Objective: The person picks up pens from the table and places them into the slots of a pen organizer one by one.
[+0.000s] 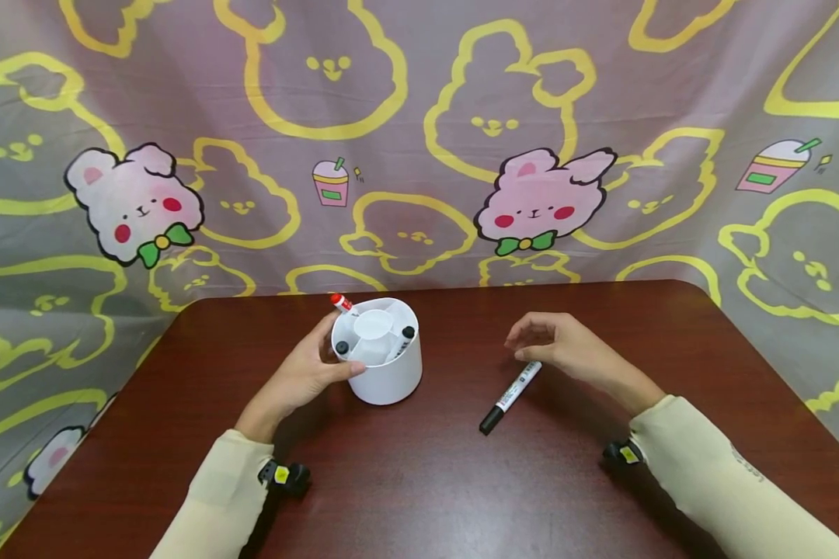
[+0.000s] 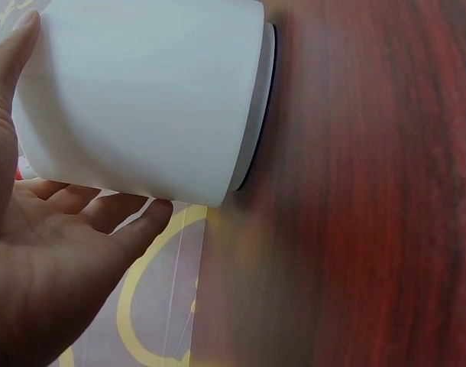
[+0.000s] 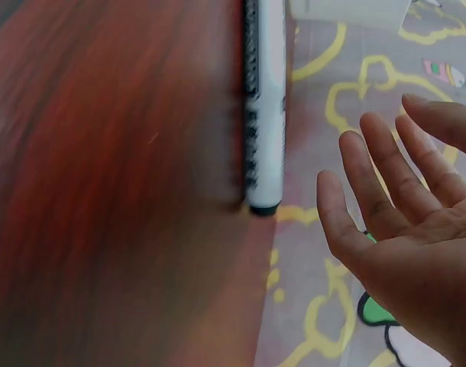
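Observation:
A round white pen holder (image 1: 386, 382) with compartments stands on the table, left of centre. My left hand (image 1: 301, 374) holds it from the left, thumb over the near rim and fingers along the far side, as the left wrist view of the holder (image 2: 149, 99) also shows. Inside it are a red-capped marker (image 1: 342, 303) and two black-ended markers, one at the left (image 1: 342, 348) and one at the right (image 1: 404, 339). Another black-capped white marker (image 1: 512, 394) lies slantwise on the table. Over its far end hovers my right hand (image 1: 566, 341), fingers loosely bent with nothing between them.
The brown wooden table (image 1: 419, 481) has its back edge just beyond the pen holder. Behind and beside it hangs a patterned cloth (image 1: 405, 178) with yellow outlines and pink bunny faces. Cameras are strapped at both wrists.

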Tool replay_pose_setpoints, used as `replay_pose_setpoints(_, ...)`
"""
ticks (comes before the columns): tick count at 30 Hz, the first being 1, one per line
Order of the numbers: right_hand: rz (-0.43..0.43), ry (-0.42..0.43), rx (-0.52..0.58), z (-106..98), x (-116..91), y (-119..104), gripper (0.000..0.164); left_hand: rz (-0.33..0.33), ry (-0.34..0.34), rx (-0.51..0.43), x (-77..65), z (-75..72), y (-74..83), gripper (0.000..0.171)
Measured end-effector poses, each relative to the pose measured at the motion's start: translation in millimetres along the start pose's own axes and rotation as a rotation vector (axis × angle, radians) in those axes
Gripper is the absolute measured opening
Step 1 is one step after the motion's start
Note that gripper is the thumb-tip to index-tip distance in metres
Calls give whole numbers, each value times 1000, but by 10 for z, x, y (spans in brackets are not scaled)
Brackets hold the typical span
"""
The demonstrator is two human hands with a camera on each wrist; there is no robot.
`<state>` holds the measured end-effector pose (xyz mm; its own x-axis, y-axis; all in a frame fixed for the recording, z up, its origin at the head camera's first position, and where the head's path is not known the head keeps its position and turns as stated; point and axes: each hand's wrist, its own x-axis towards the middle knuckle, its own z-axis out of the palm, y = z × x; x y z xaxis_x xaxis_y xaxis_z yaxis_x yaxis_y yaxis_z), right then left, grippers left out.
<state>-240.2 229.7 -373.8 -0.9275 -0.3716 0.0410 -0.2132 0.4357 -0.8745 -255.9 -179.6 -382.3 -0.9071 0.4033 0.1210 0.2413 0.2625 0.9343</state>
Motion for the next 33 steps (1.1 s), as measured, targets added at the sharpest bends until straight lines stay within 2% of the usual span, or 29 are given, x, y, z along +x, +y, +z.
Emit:
replay_pose_setpoints(8,29,-34,-14,-103,-56,183,22,0,9,16,2,4,1,86)
replay_pose_setpoints(17,62,-59,-3,-140,-96,265,24,-9,8,21,-2,-8,-4,85)
replay_pose_setpoints(27,7,-126,-100,-57,-22,319,23,-11,9,23,-6,-9,-8,86)
replay_pose_setpoints(33,-11,-128,-165,-23,-19,331,23,-4,7,13,-7,-9,-19,86)
